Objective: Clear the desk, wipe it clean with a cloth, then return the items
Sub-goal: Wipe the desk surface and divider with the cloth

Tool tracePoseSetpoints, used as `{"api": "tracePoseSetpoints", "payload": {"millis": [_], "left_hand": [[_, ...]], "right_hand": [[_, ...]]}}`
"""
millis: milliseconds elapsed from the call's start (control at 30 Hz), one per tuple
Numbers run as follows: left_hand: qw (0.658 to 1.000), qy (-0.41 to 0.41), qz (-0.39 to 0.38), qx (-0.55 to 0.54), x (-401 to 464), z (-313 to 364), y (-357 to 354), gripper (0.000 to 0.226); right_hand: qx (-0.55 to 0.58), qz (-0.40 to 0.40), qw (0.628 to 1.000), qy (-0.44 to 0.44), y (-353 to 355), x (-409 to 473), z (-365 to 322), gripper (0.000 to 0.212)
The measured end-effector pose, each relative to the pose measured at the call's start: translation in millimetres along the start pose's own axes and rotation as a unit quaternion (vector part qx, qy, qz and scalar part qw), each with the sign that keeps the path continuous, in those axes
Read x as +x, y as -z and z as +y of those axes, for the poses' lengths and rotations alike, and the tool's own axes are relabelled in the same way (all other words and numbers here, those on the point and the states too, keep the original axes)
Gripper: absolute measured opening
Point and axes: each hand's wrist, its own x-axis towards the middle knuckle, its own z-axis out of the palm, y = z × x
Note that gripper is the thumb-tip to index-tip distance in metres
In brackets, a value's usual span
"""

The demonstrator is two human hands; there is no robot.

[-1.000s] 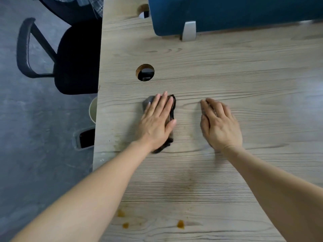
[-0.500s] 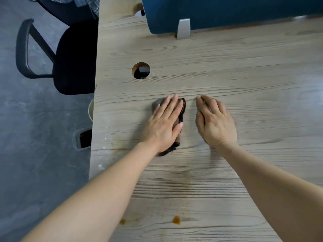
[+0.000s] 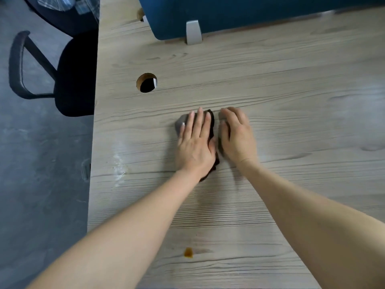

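Note:
A small grey cloth with a dark edge (image 3: 212, 124) lies on the pale wooden desk (image 3: 291, 101). My left hand (image 3: 195, 142) presses flat on the cloth with straight fingers and hides most of it. Right beside it, my right hand (image 3: 236, 135) rests palm down on the bare wood, fingers slightly bent, close to the cloth's right edge. A brown stain (image 3: 188, 252) marks the desk near the front, between my forearms. A whitish smear (image 3: 119, 163) shows near the desk's left edge.
A round cable hole (image 3: 146, 82) is cut in the desk behind and left of my hands. A blue divider panel (image 3: 250, 11) on a grey bracket (image 3: 193, 32) stands along the back. A black office chair (image 3: 68, 76) stands left of the desk, on grey floor.
My left hand has slid the cloth to the right until it lies close beside my right hand. The view has also shifted, so the desk's left edge sits further from the hands.

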Motion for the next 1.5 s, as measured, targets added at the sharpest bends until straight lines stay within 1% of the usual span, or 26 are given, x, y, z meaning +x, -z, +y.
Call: {"api": "tracePoseSetpoints", "payload": {"millis": [67,133,167,200,233,333,367,400,467,567,667,700,733,767,867,900,933,967,1033,1133,1233,1300,1367,1433,1467,1500], "left_hand": [[0.996,-0.082,-0.035,-0.007,-2.9,-5.1,4.4,0.058],[0.981,-0.185,-0.062,0.021,-3.5,-33.9,14.8,0.06],[0.974,-0.214,-0.068,0.038,-3.9,-47.5,18.2,0.061],[0.977,-0.197,-0.065,0.047,-2.3,-63.2,21.1,0.061],[0.987,-0.146,-0.057,0.046,-0.9,-71.4,22.0,0.061],[0.998,0.063,-0.011,0.022,3.1,-48.1,15.2,0.058],[0.995,0.095,0.004,0.022,3.8,-30.8,11.3,0.058],[0.995,0.096,0.012,0.021,3.7,-13.0,6.0,0.059],[0.999,0.037,0.012,0.018,-0.4,20.0,-2.9,0.06],[0.995,-0.099,-0.022,0.014,-8.4,49.0,-5.8,0.059],[0.97,-0.23,-0.065,0.041,-7.0,20.1,6.4,0.058],[0.967,-0.243,-0.066,0.047,-5.9,2.1,11.0,0.058],[0.972,-0.22,-0.063,0.051,-5.1,-15.4,14.8,0.058],[0.984,-0.164,-0.058,0.049,-4.3,-28.6,17.2,0.058],[0.998,0.042,-0.02,0.043,-3.8,-22.6,12.7,0.058],[0.996,0.072,-0.007,0.042,-4.3,-5.9,8.6,0.058],[0.997,0.07,-0.002,0.037,-5.7,13.9,4.6,0.059],[0.999,0.039,-0.005,0.03,-8.9,33.4,-0.5,0.059],[0.997,-0.067,-0.02,0.028,-18.8,65.4,-9.0,0.058],[0.984,-0.17,-0.045,0.022,-20.5,70.1,-7.3,0.057],[0.96,-0.268,-0.061,0.048,-13.4,39.5,-0.5,0.058],[0.97,-0.233,-0.046,0.056,-5.7,13.8,4.0,0.059],[0.992,-0.112,-0.021,0.054,1.3,2.3,3.7,0.057],[0.999,0.002,0.0,0.052,-0.5,17.0,-0.9,0.059],[0.998,0.025,0.01,0.048,-5.1,32.7,-3.8,0.06],[0.999,0.015,0.012,0.042,-11.1,51.1,-7.9,0.06]], "right_hand": [[0.004,0.047,0.999,-0.018,12.9,1.3,3.0,0.031],[-0.059,0.086,0.995,-0.002,26.0,-5.0,11.0,0.033],[-0.079,0.096,0.992,-0.01,32.7,-13.0,16.8,0.032],[-0.081,0.096,0.992,-0.027,32.8,-18.4,19.9,0.03],[-0.069,0.099,0.991,-0.051,33.5,-25.9,23.2,0.026],[-0.01,0.122,0.988,-0.093,33.5,-41.4,31.4,0.019],[-0.002,0.132,0.986,-0.098,33.6,-43.7,32.6,0.019],[-0.004,0.143,0.984,-0.105,33.8,-45.3,34.2,0.02],[-0.023,0.159,0.98,-0.114,32.1,-46.8,35.4,0.02],[-0.058,0.159,0.981,-0.098,29.5,-46.0,35.7,0.015],[-0.08,0.148,0.983,-0.073,29.0,-45.1,38.2,0.014],[-0.081,0.144,0.984,-0.071,29.3,-45.4,38.4,0.014],[-0.082,0.143,0.984,-0.073,29.4,-45.7,38.3,0.014],[-0.081,0.146,0.983,-0.076,29.2,-46.0,38.1,0.014],[-0.076,0.149,0.983,-0.079,26.9,-45.6,38.1,0.015],[-0.067,0.15,0.983,-0.077,26.9,-45.0,37.1,0.015],[-0.052,0.153,0.984,-0.077,28.4,-44.5,36.5,0.016],[-0.027,0.157,0.984,-0.085,31.2,-44.4,35.9,0.018],[0.017,0.171,0.978,-0.116,42.6,-44.0,36.8,0.022],[-0.052,0.185,0.973,-0.127,60.1,-50.9,50.0,0.024],[-0.106,0.161,0.976,-0.103,61.9,-62.8,59.2,0.023],[-0.129,0.142,0.976,-0.106,56.9,-65.9,60.2,0.024],[-0.15,0.136,0.973,-0.106,54.4,-66.3,59.3,0.024],[-0.184,0.131,0.969,-0.1,53.6,-65.9,59.5,0.023],[-0.201,0.131,0.966,-0.098,53.1,-65.8,59.5,0.023],[-0.215,0.134,0.962,-0.098,53.5,-65.7,59.6,0.023]]}}
